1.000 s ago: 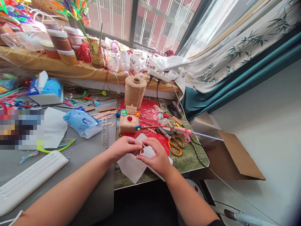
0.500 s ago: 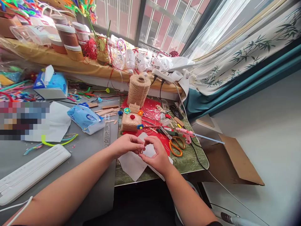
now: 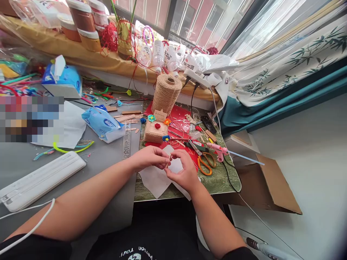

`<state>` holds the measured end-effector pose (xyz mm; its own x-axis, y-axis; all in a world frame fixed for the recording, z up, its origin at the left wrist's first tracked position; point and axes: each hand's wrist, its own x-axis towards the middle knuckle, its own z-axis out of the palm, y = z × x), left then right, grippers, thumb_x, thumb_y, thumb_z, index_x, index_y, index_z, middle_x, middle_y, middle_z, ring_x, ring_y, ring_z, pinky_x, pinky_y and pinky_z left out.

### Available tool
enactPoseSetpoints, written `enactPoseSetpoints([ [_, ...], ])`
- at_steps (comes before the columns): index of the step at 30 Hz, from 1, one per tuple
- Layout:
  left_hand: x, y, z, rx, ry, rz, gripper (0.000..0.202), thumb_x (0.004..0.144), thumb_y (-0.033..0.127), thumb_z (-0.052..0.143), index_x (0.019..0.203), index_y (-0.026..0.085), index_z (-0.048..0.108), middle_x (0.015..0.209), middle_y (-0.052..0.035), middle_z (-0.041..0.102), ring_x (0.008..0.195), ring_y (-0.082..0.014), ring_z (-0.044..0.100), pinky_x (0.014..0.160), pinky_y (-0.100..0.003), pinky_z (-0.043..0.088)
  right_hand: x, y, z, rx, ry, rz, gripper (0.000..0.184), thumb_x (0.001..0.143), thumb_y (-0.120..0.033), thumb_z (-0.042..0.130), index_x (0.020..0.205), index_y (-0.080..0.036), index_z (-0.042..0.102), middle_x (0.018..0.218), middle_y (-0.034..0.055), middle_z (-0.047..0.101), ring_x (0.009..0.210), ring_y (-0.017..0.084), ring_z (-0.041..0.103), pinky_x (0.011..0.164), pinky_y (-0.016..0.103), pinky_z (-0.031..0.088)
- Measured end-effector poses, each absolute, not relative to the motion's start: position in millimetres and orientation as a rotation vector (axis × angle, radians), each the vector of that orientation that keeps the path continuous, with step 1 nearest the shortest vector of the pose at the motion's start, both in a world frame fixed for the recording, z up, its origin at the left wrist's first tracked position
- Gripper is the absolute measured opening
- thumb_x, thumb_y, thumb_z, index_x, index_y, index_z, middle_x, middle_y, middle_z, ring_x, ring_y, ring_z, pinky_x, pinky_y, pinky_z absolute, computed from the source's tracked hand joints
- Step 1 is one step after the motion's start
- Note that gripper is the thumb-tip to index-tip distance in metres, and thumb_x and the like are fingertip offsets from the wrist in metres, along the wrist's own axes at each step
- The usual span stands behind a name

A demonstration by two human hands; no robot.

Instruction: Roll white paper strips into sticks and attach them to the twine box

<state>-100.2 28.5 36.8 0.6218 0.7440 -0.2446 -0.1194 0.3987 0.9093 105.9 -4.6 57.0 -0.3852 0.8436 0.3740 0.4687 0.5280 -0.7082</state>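
Observation:
My left hand [image 3: 152,159] and my right hand [image 3: 185,172] meet over a white paper sheet [image 3: 155,184] near the table's front edge. Between their fingertips is a short, thin wooden craft stick piece [image 3: 168,162], pinched from both sides and partly hidden by the fingers. Just beyond the hands sits a twine-wrapped box [image 3: 154,134] with small coloured flowers on and around it. Orange-handled scissors [image 3: 205,165] lie to the right of my right hand, with a pink glue gun [image 3: 220,150] past them.
Behind the box stands a big twine spool [image 3: 166,94]. Loose wooden sticks [image 3: 127,118], a clear ruler [image 3: 126,144] and a blue wipes pack [image 3: 103,124] lie to the left. A white power strip [image 3: 199,80] rests on the sill; a cardboard box [image 3: 279,184] is at the right.
The view has tilted downward, so the tabletop things appear higher and slightly to the right. Both hands keep their pinch on the craft stick piece, with little visible change.

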Motion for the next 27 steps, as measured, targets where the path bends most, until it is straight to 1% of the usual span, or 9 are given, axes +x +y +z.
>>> enactPoseSetpoints([
  [4, -98.7, 28.5, 36.4, 1.022, 0.705, 0.632, 0.035, 0.078, 0.046, 0.081, 0.091, 0.014, 0.077, 0.087, -0.0089, 0.073, 0.071, -0.0135, 0.063, 0.07, -0.027, 0.055, 107.4, -4.6, 54.3, -1.071, -2.021, 0.658, 0.051, 0.075, -0.022, 0.078, 0.121, -0.027, 0.058, 0.111, 0.0063, 0.061, 0.102, 0.025, 0.06, 0.094, 0.045, 0.052],
  [6, -98.5, 29.0, 36.1, 1.027, 0.698, 0.66, 0.033, 0.079, 0.045, 0.081, 0.088, 0.014, 0.077, 0.086, -0.0083, 0.073, 0.072, -0.013, 0.062, 0.07, -0.026, 0.054, 107.5, -6.7, 51.3, -1.077, -1.994, 0.703, 0.061, 0.075, -0.023, 0.08, 0.131, -0.028, 0.055, 0.12, 0.008, 0.06, 0.105, 0.025, 0.059, 0.097, 0.046, 0.052],
  [9, -100.6, 30.7, 35.2, 0.957, 0.689, 0.722, 0.031, 0.081, 0.043, 0.081, 0.087, 0.013, 0.076, 0.086, -0.009, 0.073, 0.076, -0.014, 0.064, 0.073, -0.026, 0.054, 108.0, -13.6, 46.6, -1.105, -1.948, 0.779, 0.08, 0.078, -0.026, 0.081, 0.148, -0.03, 0.042, 0.133, 0.0108, 0.056, 0.111, 0.026, 0.059, 0.099, 0.047, 0.053],
  [11, -103.4, 32.6, 34.1, 0.844, 0.672, 0.756, 0.03, 0.081, 0.04, 0.082, 0.091, 0.013, 0.077, 0.09, -0.0098, 0.074, 0.079, -0.0142, 0.066, 0.074, -0.026, 0.056, 112.3, -20.4, 44.5, -1.13, -1.974, 0.77, 0.073, 0.082, -0.025, 0.077, 0.147, -0.031, 0.046, 0.134, 0.011, 0.056, 0.115, 0.027, 0.059, 0.101, 0.048, 0.052],
  [14, -107.8, 36.8, 32.0, 0.696, 0.658, 0.787, 0.03, 0.08, 0.036, 0.083, 0.098, 0.013, 0.076, 0.091, -0.01, 0.075, 0.075, -0.0127, 0.067, 0.071, -0.024, 0.056, 132.0, -31.7, 42.5, -1.203, -2.109, 0.687, 0.05, 0.085, -0.024, 0.074, 0.133, -0.031, 0.061, 0.134, 0.0113, 0.057, 0.126, 0.031, 0.055, 0.109, 0.053, 0.046],
  [15, -108.9, 38.4, 31.4, 0.671, 0.662, 0.81, 0.03, 0.08, 0.035, 0.084, 0.098, 0.013, 0.076, 0.09, -0.0095, 0.075, 0.074, -0.0121, 0.067, 0.07, -0.023, 0.056, 142.1, -35.5, 41.4, -1.25, -2.168, 0.675, 0.052, 0.084, -0.026, 0.076, 0.133, -0.031, 0.062, 0.138, 0.0119, 0.056, 0.13, 0.033, 0.053, 0.111, 0.056, 0.044],
  [20, -109.4, 45.0, 28.0, 0.599, 0.665, 0.96, 0.028, 0.081, 0.033, 0.083, 0.1, 0.013, 0.076, 0.091, -0.0066, 0.074, 0.076, -0.0093, 0.068, 0.067, -0.017, 0.056, 193.3, -52.3, 28.9, -1.638, -2.288, 0.686, 0.108, 0.064, -0.043, 0.091, 0.156, -0.031, 0.037, 0.163, 0.0152, 0.033, 0.151, 0.041, 0.029, 0.119, 0.064, 0.032],
  [23, -106.6, 45.4, 26.2, 0.6, 0.669, 0.941, 0.028, 0.081, 0.032, 0.083, 0.099, 0.012, 0.076, 0.09, -0.0067, 0.074, 0.075, -0.0095, 0.069, 0.066, -0.017, 0.056, 202.9, -58.2, 20.5, -1.732, -2.283, 0.674, 0.115, 0.063, -0.046, 0.091, 0.159, -0.028, 0.031, 0.166, 0.0164, 0.027, 0.153, 0.041, 0.025, 0.121, 0.062, 0.029],
  [27, -103.5, 43.6, 25.9, 0.605, 0.701, 0.926, 0.028, 0.08, 0.031, 0.084, 0.098, 0.012, 0.076, 0.089, -0.0072, 0.075, 0.072, -0.01, 0.069, 0.065, -0.018, 0.057, 196.8, -59.0, 20.5, -1.699, -2.249, 0.626, 0.11, 0.065, -0.043, 0.089, 0.158, -0.027, 0.032, 0.16, 0.016, 0.038, 0.148, 0.04, 0.035, 0.121, 0.06, 0.031],
])
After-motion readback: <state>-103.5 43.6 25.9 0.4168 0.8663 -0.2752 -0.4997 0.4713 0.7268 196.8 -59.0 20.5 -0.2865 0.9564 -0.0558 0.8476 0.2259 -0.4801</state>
